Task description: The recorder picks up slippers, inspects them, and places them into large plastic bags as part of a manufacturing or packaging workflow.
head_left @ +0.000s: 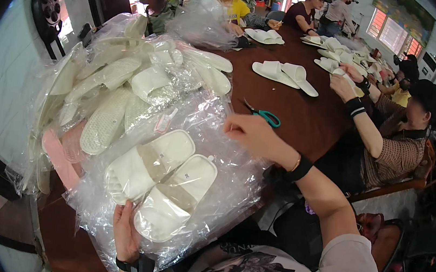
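A pair of white slippers (160, 183) lies side by side inside a clear plastic bag (223, 185) at the near edge of the dark brown table (307, 120). My left hand (125, 233) grips the heel end of the pair through the plastic. My right hand (251, 132) is raised over the far right corner of the bag, fingers pinched on the plastic film. A black band sits on each wrist.
A tall heap of bagged white and pink slippers (120, 86) fills the table's left side. Green-handled scissors (264, 114) lie beyond my right hand. More slipper pairs (285, 74) lie further along. A seated person (393, 130) works at the right; others sit at the far end.
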`<action>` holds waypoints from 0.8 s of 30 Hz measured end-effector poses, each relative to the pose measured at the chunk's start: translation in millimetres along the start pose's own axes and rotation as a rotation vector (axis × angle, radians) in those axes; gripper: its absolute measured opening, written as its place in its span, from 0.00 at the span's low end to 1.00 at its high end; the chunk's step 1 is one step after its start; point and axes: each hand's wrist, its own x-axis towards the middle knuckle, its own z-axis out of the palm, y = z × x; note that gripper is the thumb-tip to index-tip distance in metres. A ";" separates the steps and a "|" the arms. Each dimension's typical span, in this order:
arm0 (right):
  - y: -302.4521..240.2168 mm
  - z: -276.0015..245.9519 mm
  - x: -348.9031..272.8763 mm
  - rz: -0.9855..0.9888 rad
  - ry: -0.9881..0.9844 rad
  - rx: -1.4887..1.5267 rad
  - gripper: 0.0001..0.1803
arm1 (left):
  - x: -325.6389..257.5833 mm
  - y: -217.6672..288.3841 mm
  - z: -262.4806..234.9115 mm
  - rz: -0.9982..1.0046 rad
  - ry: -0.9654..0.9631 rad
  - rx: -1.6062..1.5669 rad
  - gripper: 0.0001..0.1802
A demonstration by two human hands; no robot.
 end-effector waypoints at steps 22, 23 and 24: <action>50.8 -34.7 -14.8 0.480 -0.326 1.003 0.14 | -2.7 0.9 2.3 -0.038 -0.042 0.003 0.16; 42.1 -26.0 -13.9 0.186 -0.308 0.735 0.16 | -2.4 0.7 0.6 -0.027 -0.052 0.004 0.16; 33.4 -22.4 -14.1 -0.095 -0.271 0.450 0.19 | -2.2 0.6 3.0 -0.022 -0.076 0.003 0.16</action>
